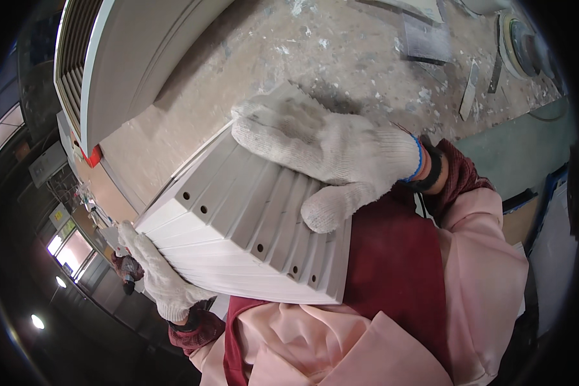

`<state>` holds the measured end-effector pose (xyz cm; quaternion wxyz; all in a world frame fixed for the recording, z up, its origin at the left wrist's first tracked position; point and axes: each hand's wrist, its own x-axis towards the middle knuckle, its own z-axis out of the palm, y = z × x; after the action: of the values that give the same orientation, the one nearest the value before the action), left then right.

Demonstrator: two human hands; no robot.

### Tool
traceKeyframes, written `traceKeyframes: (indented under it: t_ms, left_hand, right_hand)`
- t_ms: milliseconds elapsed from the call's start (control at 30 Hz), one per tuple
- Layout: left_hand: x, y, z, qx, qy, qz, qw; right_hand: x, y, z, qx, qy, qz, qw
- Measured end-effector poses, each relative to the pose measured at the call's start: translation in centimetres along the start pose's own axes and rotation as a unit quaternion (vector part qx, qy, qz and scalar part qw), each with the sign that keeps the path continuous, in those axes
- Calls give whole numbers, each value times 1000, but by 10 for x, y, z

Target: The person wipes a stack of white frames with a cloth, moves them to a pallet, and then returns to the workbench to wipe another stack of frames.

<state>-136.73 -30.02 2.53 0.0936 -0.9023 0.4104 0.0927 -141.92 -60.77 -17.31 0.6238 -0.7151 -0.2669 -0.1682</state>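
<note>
Head view: left hand (pixel 159 276) and right hand (pixel 331 147) hold white panels (pixel 251 199), long axis slanting up-right, holed edge (pixel 228 228) facing lower left.

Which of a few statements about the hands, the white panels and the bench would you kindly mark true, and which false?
1. The right hand rests on the stacked white panels. True.
2. Both hands are bare. False: both wear whitish gloves.
3. Small dark round holes show in some panels. True.
4. The person's apron is green. False: the apron is dark red.
5. The left hand is at the stack's left side. True.
6. A narrow strip lies on the panels. False: the strip lies on the bench.
</note>
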Motion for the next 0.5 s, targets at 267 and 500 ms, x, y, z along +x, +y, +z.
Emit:
traceKeyframes:
  t_ms: [267, 500]
  left_hand:
    - [3, -2, 5, 7, 27, -24, 999]
    - [6, 4, 4, -21, 65, -16, 998]
  right_hand:
    - [5, 2, 7, 53, 86, 17, 995]
    - [9, -19, -44, 509, 389, 252, 725]
